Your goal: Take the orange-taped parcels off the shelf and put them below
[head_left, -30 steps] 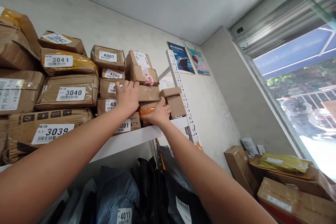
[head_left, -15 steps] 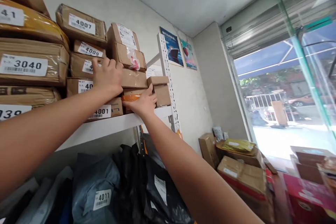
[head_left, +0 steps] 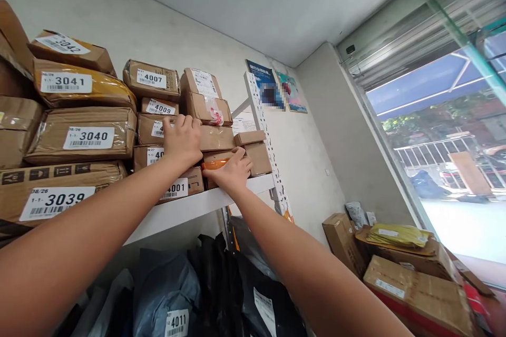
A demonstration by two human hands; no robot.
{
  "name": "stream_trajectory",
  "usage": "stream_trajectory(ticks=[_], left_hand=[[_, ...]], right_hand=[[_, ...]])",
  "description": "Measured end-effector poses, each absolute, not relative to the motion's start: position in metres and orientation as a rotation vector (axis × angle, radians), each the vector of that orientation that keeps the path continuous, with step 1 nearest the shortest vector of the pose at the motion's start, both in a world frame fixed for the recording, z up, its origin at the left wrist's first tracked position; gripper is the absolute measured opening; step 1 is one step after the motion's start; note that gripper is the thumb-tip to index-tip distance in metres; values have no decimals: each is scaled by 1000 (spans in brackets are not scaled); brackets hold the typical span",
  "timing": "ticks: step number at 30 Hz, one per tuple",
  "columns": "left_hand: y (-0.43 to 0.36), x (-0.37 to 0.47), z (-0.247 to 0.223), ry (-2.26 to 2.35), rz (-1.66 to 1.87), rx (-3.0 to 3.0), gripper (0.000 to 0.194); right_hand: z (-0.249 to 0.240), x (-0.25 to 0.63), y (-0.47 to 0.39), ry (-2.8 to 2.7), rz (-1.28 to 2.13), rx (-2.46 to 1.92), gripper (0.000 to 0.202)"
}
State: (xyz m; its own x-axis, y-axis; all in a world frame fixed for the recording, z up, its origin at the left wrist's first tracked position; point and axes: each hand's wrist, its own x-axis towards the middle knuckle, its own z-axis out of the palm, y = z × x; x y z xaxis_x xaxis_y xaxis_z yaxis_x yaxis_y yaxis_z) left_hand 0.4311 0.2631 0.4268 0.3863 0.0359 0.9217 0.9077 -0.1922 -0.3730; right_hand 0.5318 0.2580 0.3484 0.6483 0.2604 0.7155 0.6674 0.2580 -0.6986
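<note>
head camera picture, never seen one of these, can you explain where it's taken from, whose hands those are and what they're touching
There is no machine here: a person wears the camera on their head, looking forward and down. Cardboard boxes, many numbered, are stacked on a white shelf; plastic bags sit below it. The person's left hand lies against the boxes, and the right hand touches an orange-taped box. Whether either one grips firmly is hard to tell.

The forearms (head_left: 110, 221) are bare, tapering toward the wrists (head_left: 239, 190).
</note>
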Motion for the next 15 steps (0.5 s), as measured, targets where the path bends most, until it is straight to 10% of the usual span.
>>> stream_trajectory(ticks=[15], left_hand=[[252,421,429,-852,-1056,-1534,53]], right_hand=[[346,540,218,-975,-431,-1414,109]])
